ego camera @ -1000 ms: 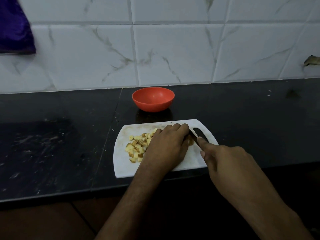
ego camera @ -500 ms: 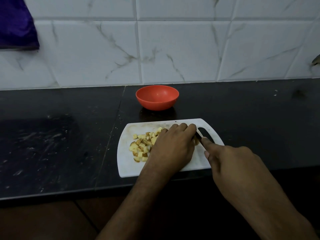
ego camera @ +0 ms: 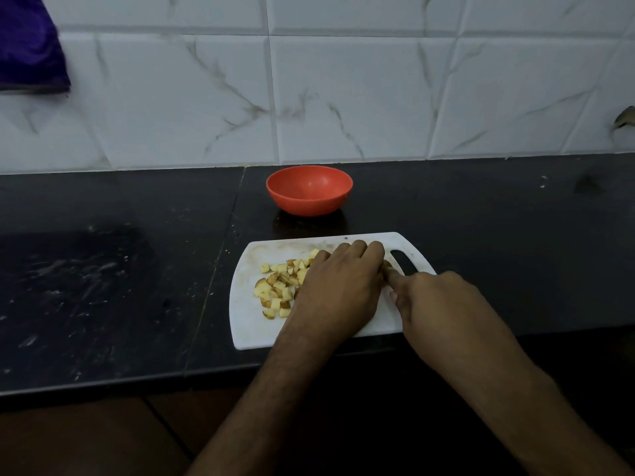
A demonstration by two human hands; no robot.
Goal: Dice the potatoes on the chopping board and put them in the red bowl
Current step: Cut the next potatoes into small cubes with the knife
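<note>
A white chopping board point(ego camera: 247, 326) lies on the black counter, with a pile of diced potato point(ego camera: 278, 286) on its left half. My left hand point(ego camera: 340, 286) covers the middle of the board, its fingers curled down over a brown piece of potato point(ego camera: 388, 264) that barely shows at the fingertips. My right hand point(ego camera: 443, 304) grips a knife that is almost wholly hidden, with the forefinger stretched forward against the left fingertips. The red bowl point(ego camera: 309, 190) stands empty just behind the board.
A white marble-tiled wall point(ego camera: 343, 97) rises behind the counter. A purple cloth point(ego camera: 27, 46) hangs at the top left. The black counter point(ego camera: 103, 286) stretches left and right of the board, and its front edge runs just below the board.
My right hand has moved left, close against the left fingertips. The knife blade, visible beside the board's handle slot before, is now hidden. My left hand stays on the potato.
</note>
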